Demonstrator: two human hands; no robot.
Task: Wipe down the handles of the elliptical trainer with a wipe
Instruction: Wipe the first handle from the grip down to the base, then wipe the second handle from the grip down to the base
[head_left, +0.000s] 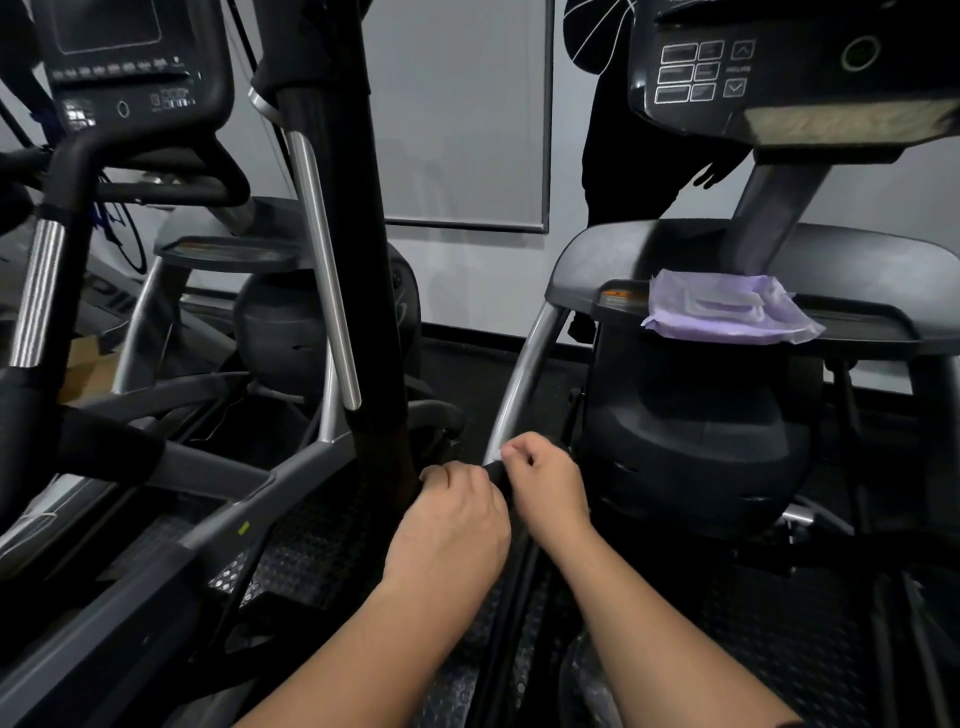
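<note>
Gripping a black handle (500, 470) low between the two machines, the left hand (452, 525) curls its fingers around it, while the right hand (545, 486) pinches a small white wipe (496, 454) against it near a silver frame tube (524, 364). The wiping step looks to be under way; next, the wipe likely needs sliding along the grip. A purple wipe packet (727, 312) lies on the right elliptical trainer (691, 447)'s ledge.

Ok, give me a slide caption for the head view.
Both hands grip a low black bar between two ellipticals; purple wipe pack waits on the right machine.
</note>
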